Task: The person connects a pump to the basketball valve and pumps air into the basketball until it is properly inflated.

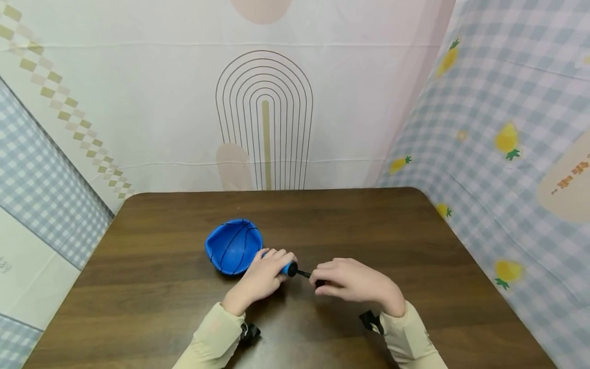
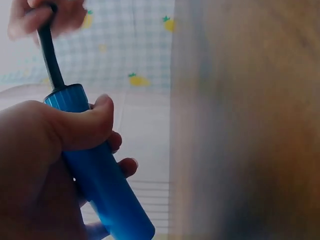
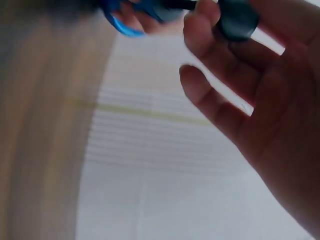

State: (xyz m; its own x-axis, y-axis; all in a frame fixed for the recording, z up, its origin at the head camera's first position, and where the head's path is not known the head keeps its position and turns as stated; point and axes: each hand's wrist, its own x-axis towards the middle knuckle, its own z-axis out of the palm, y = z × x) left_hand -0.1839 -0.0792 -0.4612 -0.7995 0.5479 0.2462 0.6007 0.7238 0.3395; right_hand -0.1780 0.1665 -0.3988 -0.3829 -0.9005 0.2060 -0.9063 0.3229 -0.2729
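1. Wall cloth (image 1: 161, 102), white with printed arches; checked cloth (image 1: 479, 107) with yellow fruit at the right side. Both run out of frame.
2. Table (image 1: 369, 225), brown wood; near edge cut off.
3. Sleeves (image 1: 209, 335), pale, cut off at the bottom of the head view.
4. Right hand (image 1: 355, 281): thumb and fingers drawn together on the pump handle, pinching it; in the right wrist view one finger stands apart from the pinch. Well to the right of the ball.
5. Left hand (image 1: 266, 272): clamped round the pump barrel, thumb across it near the rod end. Just beside the ball; whether it touches is hard to make out.
6. Ball (image 1: 235, 248), blue with black lines, slack and sunken like a bowl, on the table left of the hands.
7. Pump barrel (image 2: 110, 185), blue, in the left hand; middle covered by fingers. Whether its far end meets the ball cannot be told.
8. Pump rod (image 2: 51, 62), black, drawn out, running between the hands.
9. Pump handle (image 3: 239, 21), black, blurred, mostly hidden by fingers in the head view.
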